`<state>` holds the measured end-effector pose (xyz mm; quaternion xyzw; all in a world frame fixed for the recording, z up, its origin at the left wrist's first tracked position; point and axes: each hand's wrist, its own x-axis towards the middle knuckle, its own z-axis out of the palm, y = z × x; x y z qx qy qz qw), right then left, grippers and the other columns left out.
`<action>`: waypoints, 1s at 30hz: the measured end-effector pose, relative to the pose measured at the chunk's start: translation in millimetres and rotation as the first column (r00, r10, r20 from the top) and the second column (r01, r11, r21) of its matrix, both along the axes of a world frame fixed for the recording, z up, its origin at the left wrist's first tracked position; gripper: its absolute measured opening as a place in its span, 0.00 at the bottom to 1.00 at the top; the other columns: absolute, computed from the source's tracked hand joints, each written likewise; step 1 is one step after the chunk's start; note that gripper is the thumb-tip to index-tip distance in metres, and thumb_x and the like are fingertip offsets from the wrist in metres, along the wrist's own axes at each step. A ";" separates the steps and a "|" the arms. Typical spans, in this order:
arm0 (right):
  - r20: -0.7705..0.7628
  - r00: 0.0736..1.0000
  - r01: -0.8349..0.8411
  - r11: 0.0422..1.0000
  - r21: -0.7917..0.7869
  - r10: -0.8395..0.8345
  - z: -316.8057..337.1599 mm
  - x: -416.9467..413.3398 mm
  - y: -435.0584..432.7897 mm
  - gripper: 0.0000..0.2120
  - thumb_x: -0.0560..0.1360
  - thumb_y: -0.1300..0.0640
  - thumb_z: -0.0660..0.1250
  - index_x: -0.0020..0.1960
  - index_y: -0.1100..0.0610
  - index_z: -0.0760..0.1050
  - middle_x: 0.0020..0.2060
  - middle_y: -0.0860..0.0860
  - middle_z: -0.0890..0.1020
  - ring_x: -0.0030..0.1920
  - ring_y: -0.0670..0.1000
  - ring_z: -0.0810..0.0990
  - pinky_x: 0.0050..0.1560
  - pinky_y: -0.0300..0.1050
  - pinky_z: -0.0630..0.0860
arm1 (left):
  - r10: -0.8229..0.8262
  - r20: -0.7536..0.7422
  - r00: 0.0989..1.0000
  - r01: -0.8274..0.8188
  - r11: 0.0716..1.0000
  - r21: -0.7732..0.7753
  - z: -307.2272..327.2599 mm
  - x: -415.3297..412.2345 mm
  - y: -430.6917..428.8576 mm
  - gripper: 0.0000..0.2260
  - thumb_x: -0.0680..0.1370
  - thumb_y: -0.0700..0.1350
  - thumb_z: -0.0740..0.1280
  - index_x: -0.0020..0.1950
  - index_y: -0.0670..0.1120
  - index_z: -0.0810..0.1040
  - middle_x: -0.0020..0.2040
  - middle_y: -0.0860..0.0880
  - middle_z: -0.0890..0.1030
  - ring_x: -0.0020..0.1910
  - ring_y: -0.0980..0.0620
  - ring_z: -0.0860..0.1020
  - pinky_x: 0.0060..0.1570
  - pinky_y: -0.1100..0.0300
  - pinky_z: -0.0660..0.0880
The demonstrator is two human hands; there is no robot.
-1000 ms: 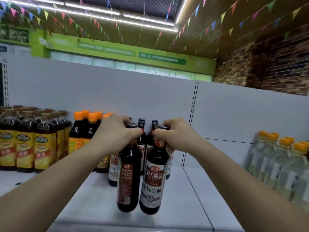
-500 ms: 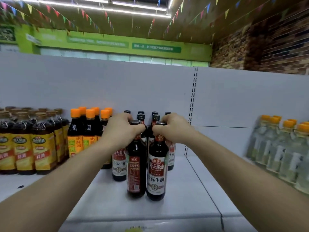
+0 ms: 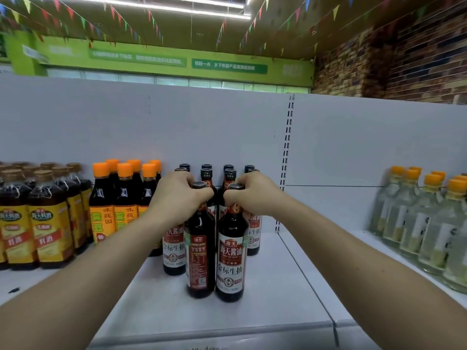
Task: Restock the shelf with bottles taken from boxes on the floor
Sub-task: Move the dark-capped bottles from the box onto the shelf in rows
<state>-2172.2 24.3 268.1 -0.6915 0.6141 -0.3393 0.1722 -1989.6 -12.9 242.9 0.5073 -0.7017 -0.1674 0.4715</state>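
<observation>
Two dark soy sauce bottles stand side by side on the white shelf. My left hand grips the neck of the left bottle, whose back label faces me. My right hand grips the neck of the right bottle, its white front label toward me. Both bottles rest upright on the shelf board, in front of several matching soy sauce bottles lined up behind them.
Orange-capped dark bottles and yellow-labelled cooking wine bottles fill the shelf to the left. Clear bottles with orange caps stand on the right section. A slotted upright divides the white back panel.
Both hands carried the two bottles forward and down; they hung above the shelf edge a second ago and now stand on the shelf board further in.
</observation>
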 end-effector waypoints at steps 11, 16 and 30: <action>0.156 0.987 -0.032 0.998 -0.059 0.041 -28.4 -0.7 3.8 0.07 0.74 0.52 0.71 0.39 0.53 0.78 0.30 0.46 0.80 0.32 0.47 0.79 0.36 0.45 0.77 | 0.039 0.016 0.999 -0.038 0.999 -0.015 -9.7 -9.2 3.2 0.14 0.73 0.52 0.74 0.46 0.42 0.78 0.38 0.46 0.80 0.37 0.49 0.79 0.33 0.55 0.71; 0.166 0.986 0.005 0.997 -0.071 0.006 -47.8 -3.7 18.1 0.13 0.71 0.48 0.77 0.52 0.46 0.77 0.41 0.39 0.82 0.43 0.38 0.80 0.39 0.37 0.74 | 0.011 -0.045 0.999 -0.012 1.000 -0.025 -21.7 -5.7 12.2 0.12 0.75 0.58 0.75 0.49 0.51 0.81 0.42 0.54 0.81 0.41 0.57 0.79 0.35 0.60 0.70; 0.332 0.942 0.028 0.998 0.054 -0.045 -143.3 -3.2 31.2 0.34 0.65 0.52 0.83 0.65 0.47 0.69 0.55 0.41 0.82 0.51 0.39 0.80 0.47 0.38 0.75 | -0.239 -0.195 0.951 0.297 0.880 0.371 -124.1 26.0 18.7 0.33 0.66 0.35 0.78 0.68 0.53 0.75 0.54 0.54 0.86 0.55 0.56 0.84 0.64 0.45 0.78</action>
